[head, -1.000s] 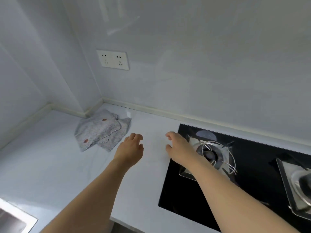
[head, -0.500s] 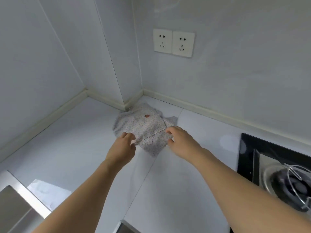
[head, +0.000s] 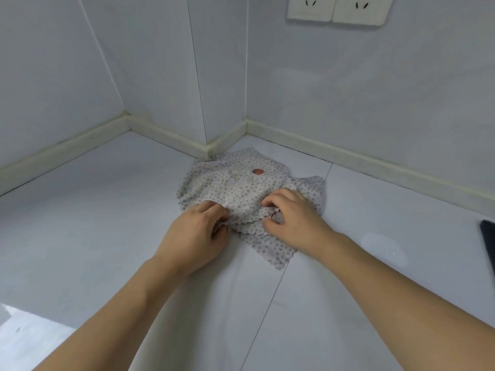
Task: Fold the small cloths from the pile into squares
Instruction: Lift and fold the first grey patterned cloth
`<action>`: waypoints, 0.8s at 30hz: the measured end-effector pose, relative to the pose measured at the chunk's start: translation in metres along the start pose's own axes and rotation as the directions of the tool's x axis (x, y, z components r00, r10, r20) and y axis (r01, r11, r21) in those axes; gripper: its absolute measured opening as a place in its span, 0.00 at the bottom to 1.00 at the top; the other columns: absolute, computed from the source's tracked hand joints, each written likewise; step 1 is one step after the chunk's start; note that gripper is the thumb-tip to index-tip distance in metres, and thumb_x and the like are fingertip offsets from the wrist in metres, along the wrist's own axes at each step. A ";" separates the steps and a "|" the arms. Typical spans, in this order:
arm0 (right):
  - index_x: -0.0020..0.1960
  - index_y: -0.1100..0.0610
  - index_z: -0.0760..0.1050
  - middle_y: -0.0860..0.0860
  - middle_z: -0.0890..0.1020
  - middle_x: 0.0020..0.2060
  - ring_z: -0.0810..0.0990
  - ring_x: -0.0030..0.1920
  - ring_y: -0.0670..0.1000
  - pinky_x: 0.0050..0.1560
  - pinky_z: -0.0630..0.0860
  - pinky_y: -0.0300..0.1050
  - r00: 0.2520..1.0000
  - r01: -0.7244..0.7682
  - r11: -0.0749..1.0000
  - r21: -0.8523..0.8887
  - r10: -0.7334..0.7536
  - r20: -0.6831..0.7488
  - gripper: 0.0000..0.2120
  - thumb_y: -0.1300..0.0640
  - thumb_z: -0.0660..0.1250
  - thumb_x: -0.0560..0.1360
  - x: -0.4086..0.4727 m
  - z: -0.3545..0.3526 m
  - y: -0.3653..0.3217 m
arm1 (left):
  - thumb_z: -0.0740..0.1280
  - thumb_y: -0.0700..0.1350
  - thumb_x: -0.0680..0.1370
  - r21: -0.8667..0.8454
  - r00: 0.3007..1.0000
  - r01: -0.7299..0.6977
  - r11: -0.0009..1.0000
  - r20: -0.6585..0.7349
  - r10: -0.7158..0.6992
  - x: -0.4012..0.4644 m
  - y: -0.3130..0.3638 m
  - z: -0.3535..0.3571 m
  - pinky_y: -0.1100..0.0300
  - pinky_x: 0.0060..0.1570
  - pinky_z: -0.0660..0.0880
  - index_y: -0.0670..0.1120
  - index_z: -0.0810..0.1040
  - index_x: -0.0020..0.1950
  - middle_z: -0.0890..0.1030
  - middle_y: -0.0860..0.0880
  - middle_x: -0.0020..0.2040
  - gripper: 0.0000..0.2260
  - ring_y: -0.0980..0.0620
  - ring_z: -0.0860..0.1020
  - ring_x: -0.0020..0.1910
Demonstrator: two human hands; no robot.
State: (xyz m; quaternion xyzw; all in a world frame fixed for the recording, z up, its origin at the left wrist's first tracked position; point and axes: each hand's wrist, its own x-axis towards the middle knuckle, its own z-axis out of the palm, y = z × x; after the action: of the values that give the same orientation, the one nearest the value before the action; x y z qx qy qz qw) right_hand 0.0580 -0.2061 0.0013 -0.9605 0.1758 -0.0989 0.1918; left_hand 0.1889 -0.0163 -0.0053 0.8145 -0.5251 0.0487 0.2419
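Both grips are on the cloths right now: my left hand has its fingers curled, pinching the near scalloped edge of the top cloth, and my right hand is pinching the same edge just to the right. The pile of cloths sits on the pale surface, tucked near the far corner where the walls meet. The top one has a small reddish spot. A double wall socket is up at far right; no writing I can read on anything.
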 end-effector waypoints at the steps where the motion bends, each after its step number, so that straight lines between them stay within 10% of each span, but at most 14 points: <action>1: 0.63 0.51 0.73 0.45 0.73 0.59 0.68 0.62 0.49 0.64 0.62 0.41 1.000 0.006 1.000 -0.008 -0.006 0.001 0.18 0.48 0.66 0.75 0.000 0.000 0.000 | 0.64 0.45 0.73 -0.017 1.000 -0.002 1.000 0.009 0.002 0.001 -0.002 -0.002 0.61 0.41 0.71 0.47 0.78 0.48 0.78 0.52 0.46 0.07 0.49 0.77 0.44; 7: 0.59 0.49 0.75 0.45 0.74 0.56 0.71 0.59 0.49 0.62 0.68 0.46 1.000 0.014 0.999 -0.033 -0.014 0.019 0.16 0.47 0.68 0.73 0.007 -0.004 -0.007 | 0.69 0.41 0.77 -0.160 0.985 0.108 0.981 0.151 -0.084 0.010 -0.005 -0.020 0.62 0.51 0.72 0.44 0.84 0.48 0.83 0.52 0.50 0.04 0.52 0.79 0.49; 12: 0.46 0.50 0.79 0.46 0.76 0.46 0.75 0.52 0.49 0.55 0.73 0.47 0.999 -0.041 0.999 0.027 0.042 -0.010 0.04 0.52 0.71 0.72 0.013 -0.007 -0.016 | 0.67 0.45 0.78 -0.212 0.923 0.311 0.927 0.301 -0.241 0.017 -0.006 -0.041 0.64 0.33 0.69 0.45 0.81 0.40 0.78 0.56 0.31 0.08 0.57 0.71 0.29; 24: 0.51 0.54 0.67 0.51 0.77 0.42 0.75 0.44 0.54 0.44 0.71 0.50 0.887 0.128 0.988 0.087 -0.075 -0.455 0.06 0.53 0.54 0.82 -0.038 -0.086 -0.092 | 0.55 0.43 0.82 -0.269 0.917 0.154 0.951 -0.318 -0.239 0.000 0.071 -0.115 0.52 0.35 0.72 0.45 0.74 0.50 0.78 0.46 0.40 0.09 0.43 0.78 0.42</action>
State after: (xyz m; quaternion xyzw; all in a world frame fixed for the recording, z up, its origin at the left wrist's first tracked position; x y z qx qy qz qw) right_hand 0.0289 -0.1408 0.1117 -0.9066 0.1589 -0.3385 0.1954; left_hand 0.1464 0.0114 0.1205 0.8069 -0.3912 0.1034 0.4304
